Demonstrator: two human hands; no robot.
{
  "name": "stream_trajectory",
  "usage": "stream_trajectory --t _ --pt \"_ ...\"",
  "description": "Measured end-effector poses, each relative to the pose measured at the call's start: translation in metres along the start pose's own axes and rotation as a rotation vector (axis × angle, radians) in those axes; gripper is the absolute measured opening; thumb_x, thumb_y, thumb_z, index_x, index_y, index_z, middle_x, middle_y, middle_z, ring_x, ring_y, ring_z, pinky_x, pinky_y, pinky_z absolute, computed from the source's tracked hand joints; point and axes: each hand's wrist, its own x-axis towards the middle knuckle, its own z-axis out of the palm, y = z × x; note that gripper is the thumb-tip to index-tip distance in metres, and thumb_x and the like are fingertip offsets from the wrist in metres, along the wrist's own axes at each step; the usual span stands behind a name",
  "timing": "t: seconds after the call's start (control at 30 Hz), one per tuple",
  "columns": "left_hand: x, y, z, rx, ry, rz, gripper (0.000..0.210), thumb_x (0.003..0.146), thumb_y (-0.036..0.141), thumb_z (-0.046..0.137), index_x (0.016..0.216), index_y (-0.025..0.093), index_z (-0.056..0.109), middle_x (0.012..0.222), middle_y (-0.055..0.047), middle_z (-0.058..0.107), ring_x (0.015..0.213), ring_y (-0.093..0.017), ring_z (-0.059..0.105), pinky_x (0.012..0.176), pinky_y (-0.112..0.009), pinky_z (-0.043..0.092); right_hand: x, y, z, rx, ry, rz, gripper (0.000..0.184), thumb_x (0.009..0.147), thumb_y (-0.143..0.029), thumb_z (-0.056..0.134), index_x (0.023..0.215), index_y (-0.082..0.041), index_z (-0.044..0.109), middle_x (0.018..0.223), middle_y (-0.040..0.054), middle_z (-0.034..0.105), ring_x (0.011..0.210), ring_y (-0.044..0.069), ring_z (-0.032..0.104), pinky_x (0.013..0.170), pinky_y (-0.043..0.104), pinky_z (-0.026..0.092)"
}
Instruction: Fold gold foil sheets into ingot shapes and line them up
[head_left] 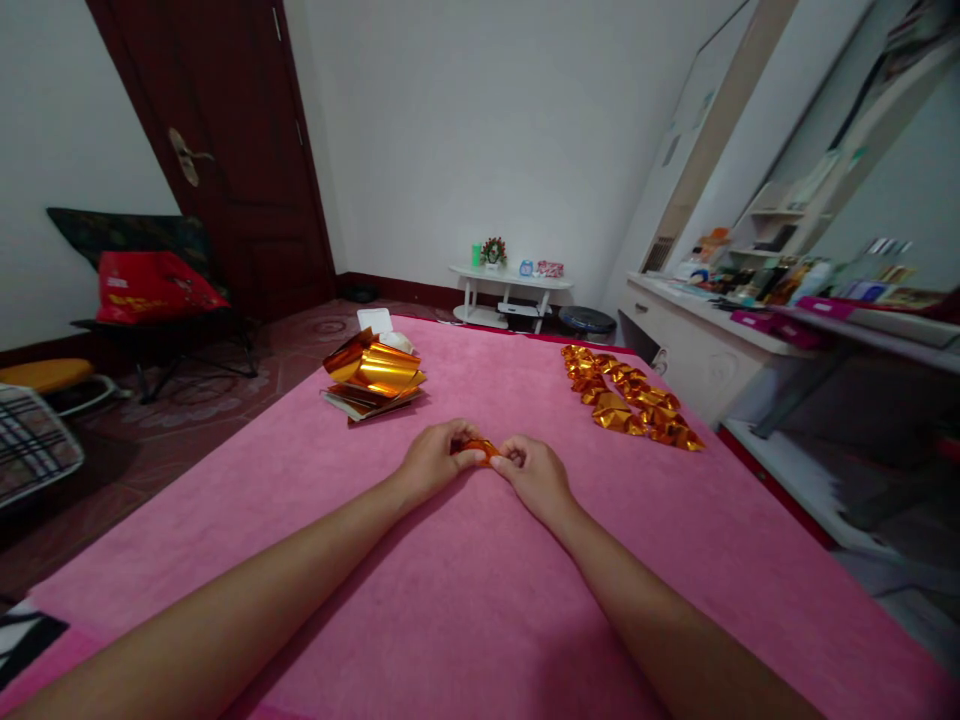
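Between my two hands is a small folded piece of gold foil paper [481,449], low over the pink cloth [450,600]. My left hand [437,455] pinches its left end, thumb in front. My right hand [536,475] grips the other end with thumb and fingers. Part of the foil is hidden behind my fingers. Ahead and to the left lies a loose stack of gold foil sheets [379,370], the top ones curling upward. To the right, several folded gold foil pieces [619,408] lie in rows on the cloth.
Behind the stack sits a white item [375,320]. A dressing table [690,330] crowded with bottles stands at the right. Far back is a small white table [510,279] with a plant. A chair holding a red bag [154,287] stands left, near a dark door [225,150].
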Motion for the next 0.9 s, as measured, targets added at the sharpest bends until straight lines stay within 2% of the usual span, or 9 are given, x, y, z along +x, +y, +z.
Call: stream_trajectory --t 0.07,0.17,0.27,0.43,0.53,0.63,0.77,0.9 --pt "0.001 0.007 0.008 -0.234 -0.025 -0.031 0.016 0.071 0.027 0.067 0.077 0.012 0.066 0.068 -0.002 0.065 0.06 -0.012 0.057 0.058 -0.021 0.042 -0.003 -0.002 0.001 0.164 0.033 -0.037 0.01 0.071 -0.028 0.061 0.073 -0.018 0.059 0.062 -0.0036 0.058 0.056 0.011 0.054 0.053 0.021 0.04" --pt "0.0 0.015 0.016 -0.36 0.016 -0.065 0.025 0.074 0.034 0.065 0.077 0.01 0.065 0.064 -0.003 0.065 0.05 -0.011 0.055 0.052 -0.022 0.043 -0.009 -0.007 -0.002 0.36 0.132 -0.098 0.021 0.07 -0.027 0.063 0.087 -0.018 0.055 0.075 -0.0009 0.062 0.065 0.014 0.059 0.06 0.024 0.047" --pt "-0.005 0.015 0.015 -0.426 0.056 -0.066 0.032 0.073 0.04 0.067 0.079 0.009 0.064 0.067 -0.006 0.067 0.052 -0.012 0.058 0.053 -0.023 0.045 -0.012 -0.01 -0.008 0.391 0.165 -0.142 0.018 0.071 -0.027 0.063 0.085 -0.019 0.054 0.075 -0.0002 0.061 0.064 0.014 0.059 0.06 0.025 0.048" --pt "-0.009 0.009 0.01 -0.484 0.073 -0.072 0.037 0.072 0.045 0.069 0.08 0.009 0.065 0.068 -0.007 0.069 0.054 -0.014 0.061 0.053 -0.023 0.046 -0.014 -0.012 -0.012 0.433 0.123 -0.154 0.015 0.077 -0.032 0.059 0.08 -0.018 0.06 0.073 0.0015 0.063 0.062 0.015 0.06 0.055 0.025 0.048" --pt "-0.008 0.01 0.013 -0.484 0.089 -0.07 0.035 0.071 0.043 0.07 0.078 0.009 0.065 0.067 -0.006 0.068 0.054 -0.014 0.061 0.053 -0.023 0.046 -0.013 -0.011 -0.01 0.42 0.12 -0.163 0.014 0.076 -0.032 0.061 0.078 -0.018 0.062 0.071 0.0008 0.064 0.063 0.015 0.06 0.058 0.025 0.048" --pt "-0.008 0.011 0.016 -0.457 0.127 -0.031 0.028 0.072 0.037 0.069 0.077 0.009 0.066 0.069 -0.006 0.069 0.058 -0.014 0.061 0.056 -0.023 0.047 -0.012 -0.008 -0.007 0.446 0.142 -0.107 0.014 0.073 -0.031 0.063 0.077 -0.018 0.06 0.07 -0.0002 0.063 0.06 0.015 0.06 0.057 0.025 0.048" --pt "-0.013 0.015 0.017 -0.246 0.224 0.132 0.015 0.078 0.026 0.062 0.08 0.013 0.07 0.078 -0.006 0.071 0.07 -0.016 0.064 0.067 -0.025 0.05 -0.01 -0.004 -0.004 0.559 0.139 -0.005 0.023 0.069 -0.028 0.067 0.085 -0.018 0.054 0.073 -0.0001 0.063 0.061 0.015 0.062 0.055 0.025 0.05" --pt "-0.017 0.019 0.016 -0.055 0.285 0.231 0.016 0.081 0.025 0.057 0.084 0.016 0.071 0.082 -0.005 0.072 0.074 -0.017 0.065 0.071 -0.026 0.051 -0.011 -0.007 -0.006 0.611 0.153 0.006 0.024 0.071 -0.03 0.066 0.088 -0.02 0.052 0.074 -0.0012 0.062 0.056 0.014 0.062 0.048 0.024 0.049"
